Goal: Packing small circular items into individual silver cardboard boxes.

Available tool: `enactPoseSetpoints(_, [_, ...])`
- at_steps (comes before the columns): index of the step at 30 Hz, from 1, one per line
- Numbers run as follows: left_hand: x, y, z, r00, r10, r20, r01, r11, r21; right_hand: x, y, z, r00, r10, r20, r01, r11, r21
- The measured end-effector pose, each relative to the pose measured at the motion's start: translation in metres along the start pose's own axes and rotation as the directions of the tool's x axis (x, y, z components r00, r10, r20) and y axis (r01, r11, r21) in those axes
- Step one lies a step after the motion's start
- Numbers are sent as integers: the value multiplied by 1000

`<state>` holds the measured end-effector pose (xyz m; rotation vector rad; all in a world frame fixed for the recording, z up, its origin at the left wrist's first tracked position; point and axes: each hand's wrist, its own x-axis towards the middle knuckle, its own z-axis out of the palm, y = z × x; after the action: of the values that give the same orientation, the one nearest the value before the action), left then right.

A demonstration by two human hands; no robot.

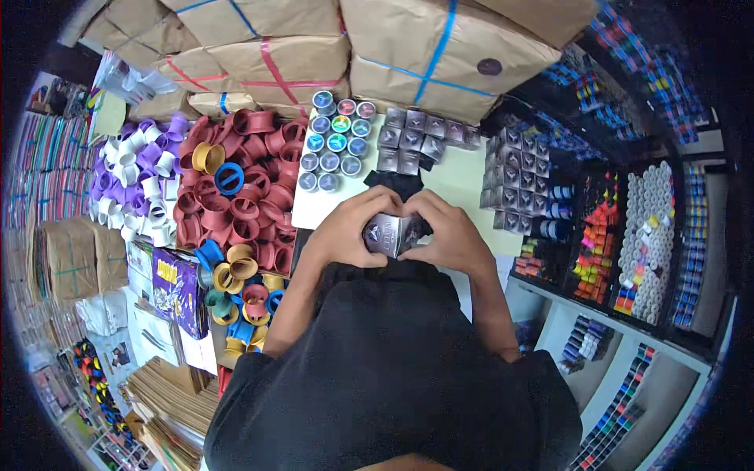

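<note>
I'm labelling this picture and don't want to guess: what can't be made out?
All in the head view:
- Inside of the small dark box: hidden by its own walls and the hands.
- Some fingertips of the left hand and right hand: hidden behind the box.
- Black item beyond them: too dark, partly covered by the fingers.
- Contents of the brown parcels: paper hides them.

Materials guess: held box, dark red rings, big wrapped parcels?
Held box: likely thin printed card, slight sheen; flat panels, crisp folded edge.
Dark red rings: probably moulded plastic, satin; uniform colour, soft highlights.
Parcels: apparently brown paper outside, mostly matte; creases and folded seams. Contents hidden.
</note>
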<state>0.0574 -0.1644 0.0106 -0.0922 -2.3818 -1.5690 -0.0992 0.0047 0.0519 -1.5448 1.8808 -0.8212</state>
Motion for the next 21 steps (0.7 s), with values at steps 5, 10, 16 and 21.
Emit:
enactPoseSetpoints(5, [13, 13, 32, 999, -2, 41, 2, 1000, 1, -31, 31, -25, 988, -147, -55, 157, 949, 273])
enactPoseSetpoints(10, [22, 22, 74, 988, -41, 149, 32, 998, 58, -50, 67, -41, 993, -85, 84, 44, 914, 402])
enactPoseSetpoints(16, [29, 27, 108, 981, -52, 189, 43, 998, 50, -76, 86, -57, 987, -100, 128, 30, 887, 461])
enactPoseSetpoints(21, [35, 36, 122, 986, -41, 162, 35, 999, 41, -87, 85, -77, 981, -143, 130, 72, 896, 439])
